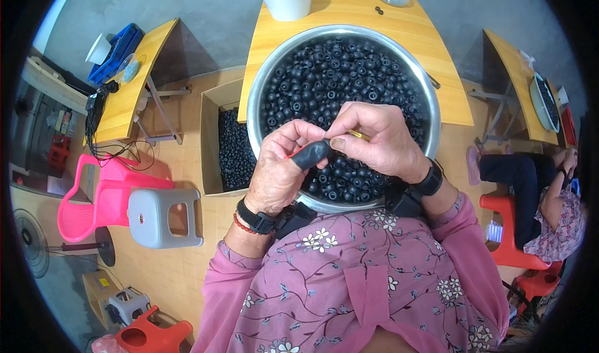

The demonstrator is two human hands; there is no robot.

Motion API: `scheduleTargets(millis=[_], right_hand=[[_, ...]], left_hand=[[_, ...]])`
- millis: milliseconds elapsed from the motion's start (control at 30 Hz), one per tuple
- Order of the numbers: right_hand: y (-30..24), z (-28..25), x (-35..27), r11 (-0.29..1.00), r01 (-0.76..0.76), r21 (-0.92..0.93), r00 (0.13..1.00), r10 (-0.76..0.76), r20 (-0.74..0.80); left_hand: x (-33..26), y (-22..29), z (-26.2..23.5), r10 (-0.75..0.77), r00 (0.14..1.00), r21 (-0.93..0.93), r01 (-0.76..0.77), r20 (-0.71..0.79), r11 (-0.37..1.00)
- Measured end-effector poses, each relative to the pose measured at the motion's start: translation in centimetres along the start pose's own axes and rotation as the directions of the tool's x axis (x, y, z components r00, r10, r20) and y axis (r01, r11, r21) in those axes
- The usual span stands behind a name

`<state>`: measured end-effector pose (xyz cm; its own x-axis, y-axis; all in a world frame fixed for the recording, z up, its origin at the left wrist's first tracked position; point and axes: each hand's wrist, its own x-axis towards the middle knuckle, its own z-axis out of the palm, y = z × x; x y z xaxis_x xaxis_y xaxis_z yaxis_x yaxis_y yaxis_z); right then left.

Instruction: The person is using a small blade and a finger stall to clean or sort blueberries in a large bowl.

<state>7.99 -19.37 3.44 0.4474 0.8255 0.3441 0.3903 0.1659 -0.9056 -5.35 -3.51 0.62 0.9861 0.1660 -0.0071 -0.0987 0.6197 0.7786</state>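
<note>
Left hand (279, 169) gripped black rubber piece (310, 154) over metal basin (259, 97) of black rings (337, 72); right hand (377, 142) pinched thin yellow tool (358, 135) just beside piece.

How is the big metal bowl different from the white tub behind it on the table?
The metal bowl is wide, shallow and shiny silver; the white tub is small, deeper and plain white. The metal bowl sits at the table's near edge, right under the left hand and right hand; the white tub stands at the far edge, away from both. Both hold small black ring-shaped pieces.
</note>
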Motion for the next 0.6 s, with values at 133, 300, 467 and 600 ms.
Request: scheduleTargets(millis=[133,300,467,600], right_hand=[[-0.3,-0.2,0.1,0.996,-0.092,0.021,0.996,0.092,0.010],[-0.9,-0.3,0.1,0.985,-0.175,0.005,0.985,0.175,0.002],[0.1,0.2,0.0,0.993,-0.118,0.003,0.982,0.117,-0.147],[-1.2,-0.2,0.0,0.983,-0.185,0.010,0.979,0.186,-0.080]], left_hand=[[0.0,-0.2,0.1,0.017,1.000,0.063,-0.017,-0.008,0.998],[0.0,-0.2,-0.2,0.010,1.000,0.055,-0.011,0.011,0.998],[0.1,-0.2,-0.6,0.031,0.999,-0.081,-0.030,0.011,0.996],[0.2,-0.3,-0.8,0.081,0.997,-0.158,-0.082,-0.009,0.984]])
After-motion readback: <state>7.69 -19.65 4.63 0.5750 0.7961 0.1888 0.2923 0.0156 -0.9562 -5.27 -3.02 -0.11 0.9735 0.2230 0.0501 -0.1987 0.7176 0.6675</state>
